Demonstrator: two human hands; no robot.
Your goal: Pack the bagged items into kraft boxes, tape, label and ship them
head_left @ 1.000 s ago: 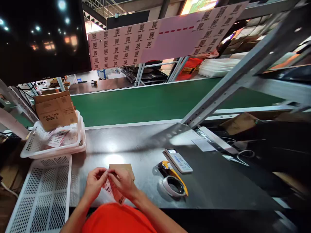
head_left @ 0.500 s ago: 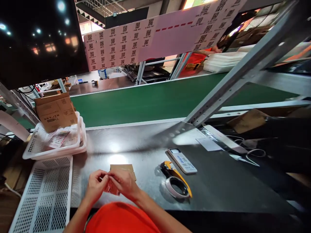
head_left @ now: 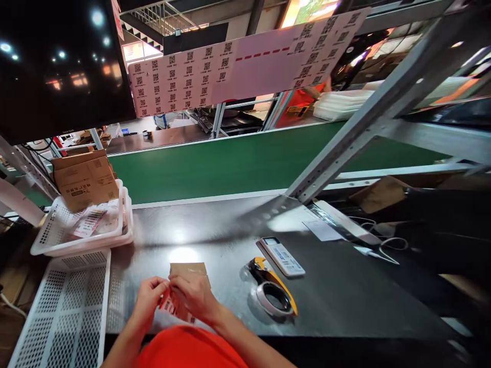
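Low on the left of the dark table point(head_left: 345, 286), my left hand point(head_left: 148, 301) pinches the upper edge of a small red and clear packet point(head_left: 177, 305). My right hand point(head_left: 195, 296) is closed on the same packet from the other side, its fingertips close to those of my left hand. The packet hangs below both hands, near my red shirt. A flat brown cardboard piece point(head_left: 195, 268) lies on the table just behind my right hand, which partly covers it.
Right of my hands lie a yellow tape dispenser point(head_left: 274, 296) and a white handheld device point(head_left: 284, 256). White baskets point(head_left: 128, 220) hold a cardboard box point(head_left: 84, 181) and packets at left, above a larger white crate point(head_left: 69, 306). A green conveyor point(head_left: 215, 166) runs behind; a slanted metal post point(head_left: 345, 135) rises right.
More of the red packet shows below my hands, and my left hand's fingers have shifted slightly along its edge. The whole view has shifted a little.
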